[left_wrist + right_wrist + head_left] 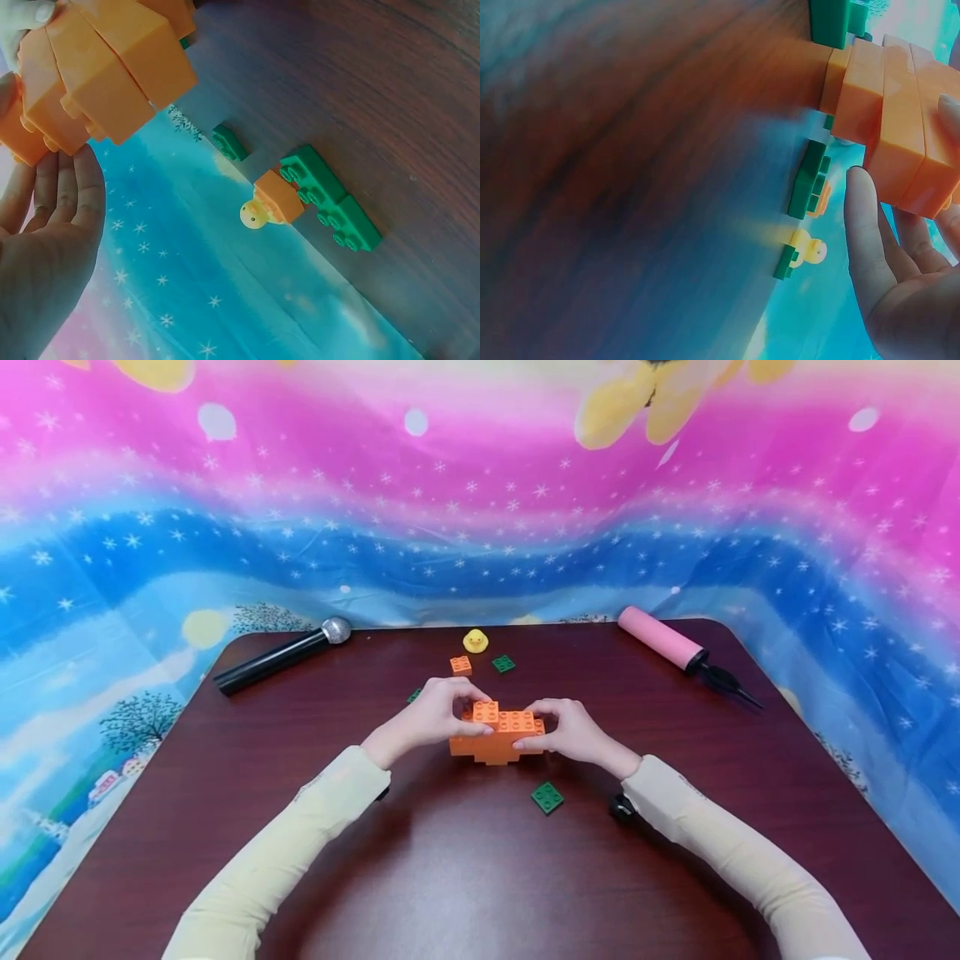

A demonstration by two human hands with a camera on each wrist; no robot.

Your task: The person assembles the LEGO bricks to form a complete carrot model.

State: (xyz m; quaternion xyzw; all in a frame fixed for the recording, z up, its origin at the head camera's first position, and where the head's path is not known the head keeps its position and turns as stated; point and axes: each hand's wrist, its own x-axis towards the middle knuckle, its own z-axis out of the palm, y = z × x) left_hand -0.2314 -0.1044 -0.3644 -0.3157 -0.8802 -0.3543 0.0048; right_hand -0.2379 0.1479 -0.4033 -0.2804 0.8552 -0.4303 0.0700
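Observation:
A stepped build of orange toy bricks is between the two hands near the middle of the table. On its upper left sits a small orange brick, which the left hand pinches between thumb and fingers. From the other side the right hand grips the build's right end, thumb in front and fingers behind. In the left wrist view the fingers of the left hand touch the top bricks. The right wrist view shows the layered side of the build above the right hand.
A green square brick lies on the near side of the build. Beyond it are a yellow duck, an orange brick, a green brick and longer green bricks. A microphone lies left, a pink pump right.

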